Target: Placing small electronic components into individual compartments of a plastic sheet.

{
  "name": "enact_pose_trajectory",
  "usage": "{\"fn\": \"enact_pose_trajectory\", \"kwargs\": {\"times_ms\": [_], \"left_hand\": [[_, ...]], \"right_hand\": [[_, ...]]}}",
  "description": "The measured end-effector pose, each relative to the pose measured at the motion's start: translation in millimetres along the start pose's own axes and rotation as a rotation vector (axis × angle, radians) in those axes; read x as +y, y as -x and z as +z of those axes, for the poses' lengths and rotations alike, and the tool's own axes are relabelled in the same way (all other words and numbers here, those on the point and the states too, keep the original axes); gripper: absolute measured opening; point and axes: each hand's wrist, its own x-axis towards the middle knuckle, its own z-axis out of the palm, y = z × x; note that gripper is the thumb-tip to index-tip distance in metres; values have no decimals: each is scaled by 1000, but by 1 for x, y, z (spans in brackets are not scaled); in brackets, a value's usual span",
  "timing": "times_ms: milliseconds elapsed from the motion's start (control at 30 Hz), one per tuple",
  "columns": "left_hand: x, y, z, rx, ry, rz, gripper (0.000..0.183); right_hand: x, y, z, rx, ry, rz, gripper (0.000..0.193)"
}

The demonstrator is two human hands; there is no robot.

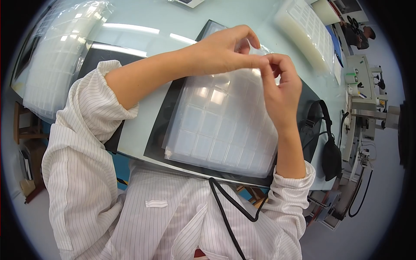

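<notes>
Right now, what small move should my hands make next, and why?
Probably ease your left hand and right hand slightly apart to see what lies between them: they sit close together above the far part of the clear gridded plastic, hiding some of it.

white shirt [147, 229] is showing thin dark stripes | black cord [226, 232] is looping down its front | 2 sleeves [82, 182] are bunching into rolled cuffs, 1 each side of the cord | small striped tab [156, 203] and, lower, red patch [199, 253] are showing left of the cord
</notes>
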Motion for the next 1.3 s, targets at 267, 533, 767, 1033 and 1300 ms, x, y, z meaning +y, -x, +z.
{"fn": "enact_pose_trajectory", "kwargs": {"times_ms": [267, 533, 767, 1033, 1300], "left_hand": [[-5, -4, -2, -97, 103, -15, 22], [-6, -6, -6, -68, 74, -39, 17], [-13, -7, -2, -18, 222, -64, 18], [-9, -7, -7, -77, 169, -90, 22], [6, -1, 7, -55, -100, 16, 27]], "right_hand": [[14, 12, -7, -3, 287, -46, 10], [10, 13, -8, -22, 346, -86, 6], [11, 13, -7, -2, 369, -115, 9], [13, 15, -8, -7, 408, -136, 11], [0, 6, -27, -56, 61, -68, 5]]}}
